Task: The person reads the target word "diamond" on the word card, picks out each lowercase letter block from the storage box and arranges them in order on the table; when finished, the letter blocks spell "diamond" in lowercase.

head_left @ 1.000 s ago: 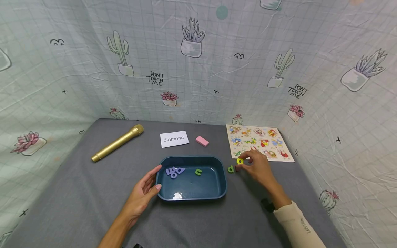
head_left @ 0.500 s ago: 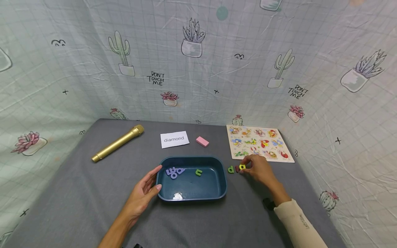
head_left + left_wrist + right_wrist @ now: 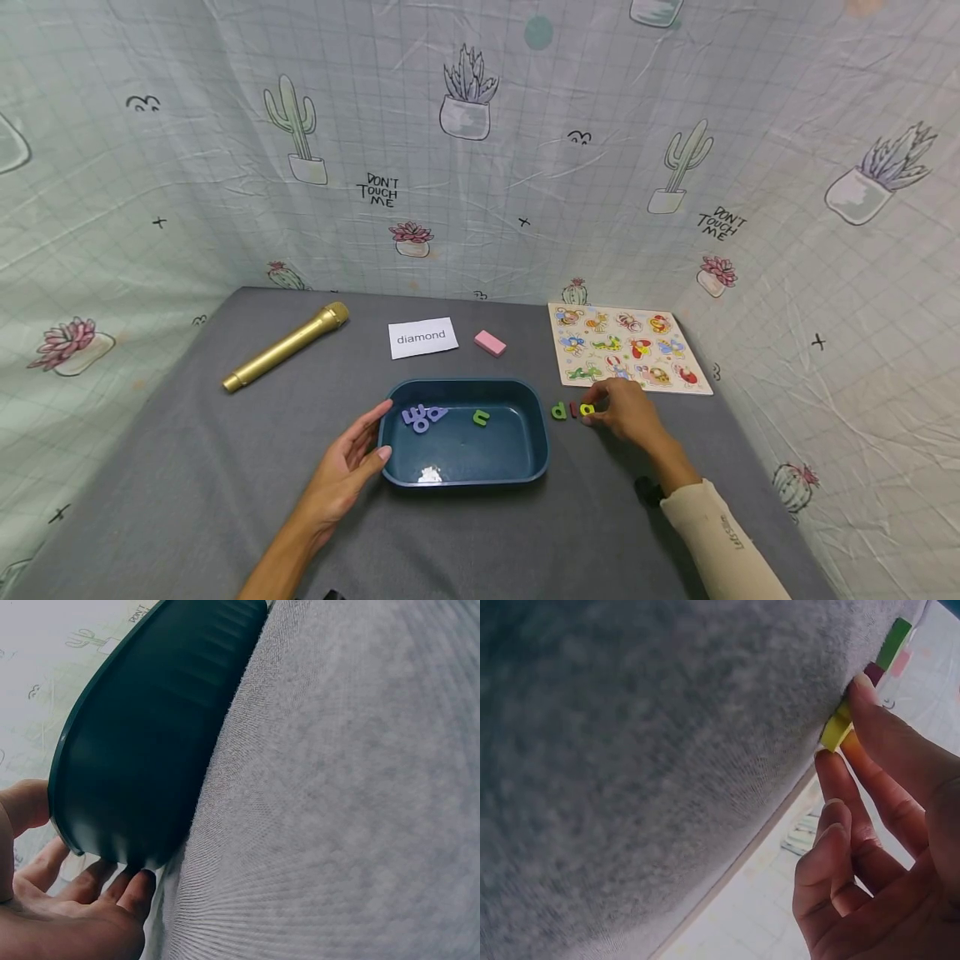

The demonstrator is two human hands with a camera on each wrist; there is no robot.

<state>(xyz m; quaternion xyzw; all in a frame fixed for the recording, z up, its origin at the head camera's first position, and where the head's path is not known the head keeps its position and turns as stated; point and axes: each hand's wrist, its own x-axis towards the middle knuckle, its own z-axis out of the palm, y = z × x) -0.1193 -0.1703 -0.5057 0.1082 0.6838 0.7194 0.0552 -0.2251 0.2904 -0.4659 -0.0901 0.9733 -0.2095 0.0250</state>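
A dark blue plastic tray [image 3: 465, 479] stands at the middle front of the table. My left hand [image 3: 348, 471] holds its left end, with thumb and fingers against the rim and outer wall [image 3: 135, 772]. Inside lie several purple letters [image 3: 422, 417] and a green "n" [image 3: 481, 417]. To the right of the tray, my right hand [image 3: 622, 408] pinches a yellow letter "a" [image 3: 587, 410] at table level. Left of that letter are a dark red "i" [image 3: 573, 409] and a green "d" [image 3: 558, 411] in a row. The right wrist view shows the yellow letter [image 3: 835, 729] between thumb and fingertips.
Behind the tray lie a white card reading "diamond" [image 3: 422, 338] and a pink block [image 3: 490, 342]. A gold microphone [image 3: 285, 347] rests at the back left. At the back right is an insect picture board [image 3: 630, 342], just beyond my right hand.
My right hand has brought the yellow "a" down and slightly to the right, beside the dark red "i". The left hand and tray have stayed in place.
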